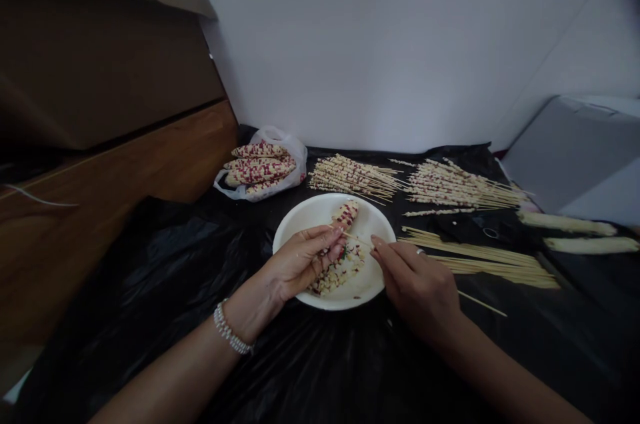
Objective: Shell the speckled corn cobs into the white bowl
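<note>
Head view, centre of frame: over the white plate (300, 214) on the table (310, 371), the left hand (300, 261) pinches at the loose kernels (333, 277) and the right hand (417, 284) is clamped on a skewer (357, 239) aimed at them. Threading looks under way; the next move calls for lining the tip up steadily with a kernel

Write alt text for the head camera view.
Over a white plate of loose corn kernels, the left hand touches the kernels while the right hand holds a thin skewer. A speckled cob lies on the plate; a bag of cobs, loaded skewers and bare skewers lie behind on black plastic.
</note>
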{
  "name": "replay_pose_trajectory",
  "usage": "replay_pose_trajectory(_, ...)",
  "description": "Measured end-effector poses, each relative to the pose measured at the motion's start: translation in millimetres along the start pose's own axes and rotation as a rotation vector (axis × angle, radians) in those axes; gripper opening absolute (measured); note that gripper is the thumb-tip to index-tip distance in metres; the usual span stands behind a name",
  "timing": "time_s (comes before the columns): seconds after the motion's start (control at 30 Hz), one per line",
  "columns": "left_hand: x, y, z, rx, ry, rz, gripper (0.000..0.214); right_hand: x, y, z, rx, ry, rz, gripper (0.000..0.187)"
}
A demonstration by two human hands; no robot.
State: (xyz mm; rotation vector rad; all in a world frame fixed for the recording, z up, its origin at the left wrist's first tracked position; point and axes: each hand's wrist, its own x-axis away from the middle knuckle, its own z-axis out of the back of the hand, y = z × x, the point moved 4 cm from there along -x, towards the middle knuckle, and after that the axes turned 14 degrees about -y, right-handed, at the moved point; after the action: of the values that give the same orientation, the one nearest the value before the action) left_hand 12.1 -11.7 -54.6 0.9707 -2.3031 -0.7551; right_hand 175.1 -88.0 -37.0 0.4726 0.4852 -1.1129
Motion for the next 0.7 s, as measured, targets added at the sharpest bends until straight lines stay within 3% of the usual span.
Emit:
replay_pose_trajectory(0.27,3.0,-4.9,-7.8,-0.052,-0.003,0.055,0.01,1.4,-4.5,-0.9,-0.004,-0.027,0.015,0.025)
replay_pose_trajectory(0.37,3.6,-2.8,-10.5,0.006,-0.024,0.016,0.011,0.3,-1.3,-0.2,-0.004,-0.018,0.01,0.026)
replay_pose_trajectory(0.6,2.5,9.0,-9.7,0.114,-0.056,-0.028,0.041,-6.0,13.3,3.8,-0.038,0.023,-0.057,0.022)
replay_pose_trajectory(0.7,2.5,9.6,-9.3,0.075,-0.031,-0.055,0.034,-6.4,11.9,3.8,-0.035,0.025,-0.048,0.021)
